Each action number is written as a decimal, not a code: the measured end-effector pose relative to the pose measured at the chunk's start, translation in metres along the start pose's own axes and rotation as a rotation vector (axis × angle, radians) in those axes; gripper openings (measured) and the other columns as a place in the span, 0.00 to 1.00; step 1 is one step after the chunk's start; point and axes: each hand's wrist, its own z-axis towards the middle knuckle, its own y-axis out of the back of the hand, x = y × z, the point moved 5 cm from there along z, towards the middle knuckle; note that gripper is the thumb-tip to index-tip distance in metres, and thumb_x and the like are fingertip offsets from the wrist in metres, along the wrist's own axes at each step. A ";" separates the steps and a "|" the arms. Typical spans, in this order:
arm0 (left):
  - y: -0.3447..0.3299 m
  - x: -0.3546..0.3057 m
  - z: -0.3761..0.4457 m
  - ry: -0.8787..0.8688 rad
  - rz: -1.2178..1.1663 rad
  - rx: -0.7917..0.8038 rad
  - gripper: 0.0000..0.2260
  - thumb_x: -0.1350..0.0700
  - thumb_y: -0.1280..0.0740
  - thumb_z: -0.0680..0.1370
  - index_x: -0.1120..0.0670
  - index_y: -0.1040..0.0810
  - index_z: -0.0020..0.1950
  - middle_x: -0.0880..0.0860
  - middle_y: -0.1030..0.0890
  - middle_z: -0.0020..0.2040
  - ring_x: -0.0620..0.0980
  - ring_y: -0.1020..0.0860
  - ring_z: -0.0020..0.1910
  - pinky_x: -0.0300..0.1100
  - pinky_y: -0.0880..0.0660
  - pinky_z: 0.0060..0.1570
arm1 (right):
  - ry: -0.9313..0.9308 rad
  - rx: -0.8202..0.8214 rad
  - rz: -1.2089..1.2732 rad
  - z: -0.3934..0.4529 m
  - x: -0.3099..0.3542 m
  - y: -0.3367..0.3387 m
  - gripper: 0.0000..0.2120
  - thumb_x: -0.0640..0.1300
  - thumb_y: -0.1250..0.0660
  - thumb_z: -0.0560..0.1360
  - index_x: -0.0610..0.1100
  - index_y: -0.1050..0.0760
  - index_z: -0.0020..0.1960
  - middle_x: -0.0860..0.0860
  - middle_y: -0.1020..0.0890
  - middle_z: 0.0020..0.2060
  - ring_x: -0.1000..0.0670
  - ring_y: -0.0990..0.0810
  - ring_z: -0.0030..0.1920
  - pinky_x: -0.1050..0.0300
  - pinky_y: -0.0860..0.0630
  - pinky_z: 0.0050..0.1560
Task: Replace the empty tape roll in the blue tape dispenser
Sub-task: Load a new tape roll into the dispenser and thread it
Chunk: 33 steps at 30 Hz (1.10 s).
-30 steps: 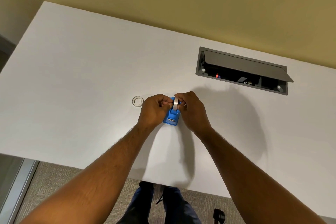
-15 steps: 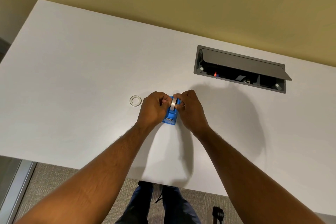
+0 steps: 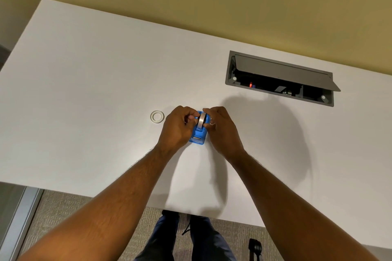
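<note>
The blue tape dispenser [image 3: 198, 136] stands on the white table [image 3: 84, 91], its cutter end toward me. A tape roll [image 3: 202, 120] sits on edge in its top. My left hand [image 3: 177, 128] pinches the roll from the left side. My right hand [image 3: 222, 129] pinches it from the right, fingers closed on it. Both hands hide the dispenser's sides and the roll's hub. A small clear empty roll core [image 3: 157, 116] lies flat on the table just left of my left hand.
An open grey cable box [image 3: 280, 78] with a raised lid is set into the table at the back right. The table's near edge runs just below my forearms, with carpet and my legs beneath. A yellow wall stands behind the table.
Both hands have stayed on the roll and dispenser; only small finger shifts show. The view has drifted slightly.
</note>
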 end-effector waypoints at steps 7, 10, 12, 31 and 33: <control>0.000 -0.001 -0.001 -0.004 0.005 0.004 0.05 0.60 0.32 0.78 0.52 0.19 0.49 0.49 0.20 0.45 0.47 0.22 0.44 0.41 0.25 0.45 | -0.025 0.005 0.021 0.000 -0.004 -0.003 0.20 0.38 0.32 0.75 0.47 0.27 0.66 0.54 0.27 0.57 0.56 0.25 0.51 0.62 0.23 0.52; 0.000 0.000 -0.001 -0.007 0.006 0.014 0.05 0.61 0.31 0.77 0.52 0.19 0.49 0.49 0.20 0.45 0.47 0.22 0.44 0.40 0.25 0.45 | -0.032 -0.001 -0.002 0.004 -0.003 -0.004 0.16 0.39 0.34 0.75 0.45 0.25 0.63 0.51 0.27 0.55 0.57 0.26 0.49 0.64 0.25 0.51; 0.000 0.000 -0.001 -0.015 0.011 0.016 0.05 0.61 0.31 0.77 0.52 0.19 0.49 0.50 0.20 0.45 0.47 0.22 0.43 0.40 0.25 0.45 | -0.023 -0.005 -0.014 0.006 -0.001 -0.005 0.12 0.39 0.35 0.75 0.44 0.25 0.59 0.51 0.27 0.52 0.57 0.27 0.48 0.66 0.28 0.49; 0.000 -0.002 0.004 0.020 -0.006 0.032 0.07 0.58 0.31 0.78 0.51 0.19 0.55 0.48 0.18 0.50 0.48 0.20 0.48 0.48 0.20 0.51 | -0.027 0.017 0.058 0.020 -0.006 -0.004 0.04 0.41 0.33 0.76 0.42 0.20 0.47 0.52 0.23 0.39 0.57 0.28 0.39 0.72 0.34 0.43; 0.000 -0.002 0.005 0.031 0.002 0.043 0.08 0.59 0.30 0.77 0.51 0.19 0.55 0.48 0.19 0.50 0.48 0.20 0.48 0.47 0.20 0.52 | -0.022 0.029 0.032 0.017 -0.007 -0.007 0.06 0.45 0.35 0.78 0.43 0.21 0.46 0.53 0.25 0.38 0.57 0.29 0.39 0.70 0.35 0.42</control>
